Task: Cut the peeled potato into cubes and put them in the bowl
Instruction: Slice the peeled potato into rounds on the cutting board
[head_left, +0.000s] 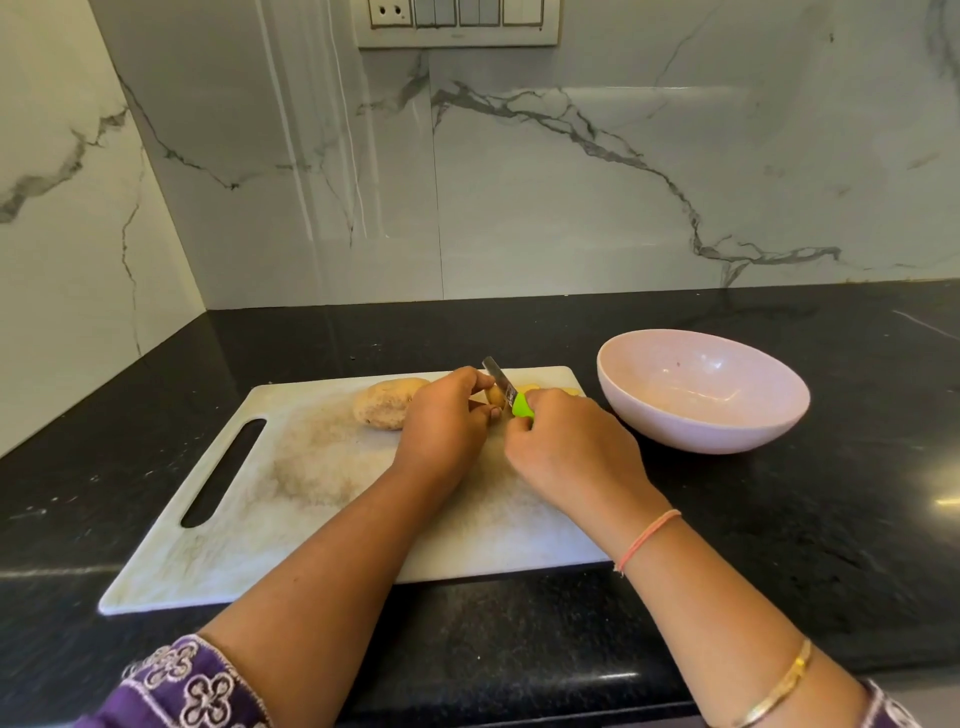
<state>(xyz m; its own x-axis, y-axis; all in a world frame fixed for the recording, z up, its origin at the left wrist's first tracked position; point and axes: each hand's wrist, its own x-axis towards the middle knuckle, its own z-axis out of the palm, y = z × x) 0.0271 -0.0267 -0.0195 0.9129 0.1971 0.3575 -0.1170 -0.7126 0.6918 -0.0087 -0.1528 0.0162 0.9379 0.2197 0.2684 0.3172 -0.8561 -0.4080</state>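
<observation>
Currently on view: a white cutting board (311, 467) is lying on a black counter (779, 519), its handle slot sitting at the left end. Item one, a whole potato (388, 410), tan and rough-looking, is resting on the far part of the board, just left of the hands; whether it is peeled cannot be told. Item two, a small potato piece (496, 397), pale yellow, is being pinched by the left hand (447, 423), whose fingers are curling round it at the far middle of the board. Item three, a knife (506, 389) with a bright green handle, is being gripped by the right hand (571, 447), fingers wrapping the handle; the blade is angling up and toward the far left, meeting the small piece beside the left fingertips. Item four, further yellow potato pieces (570, 391), are showing just beyond the right hand near the board's far right corner, largely hidden. Item five, a pale pink bowl (701, 434), is standing on the counter just right of the board, with nothing lying inside it. A thin thread band (647, 538) is circling the right wrist, a gold bangle (779, 686) is sitting farther up that forearm, and a purple embroidered sleeve (182, 686) is covering the left upper arm.
</observation>
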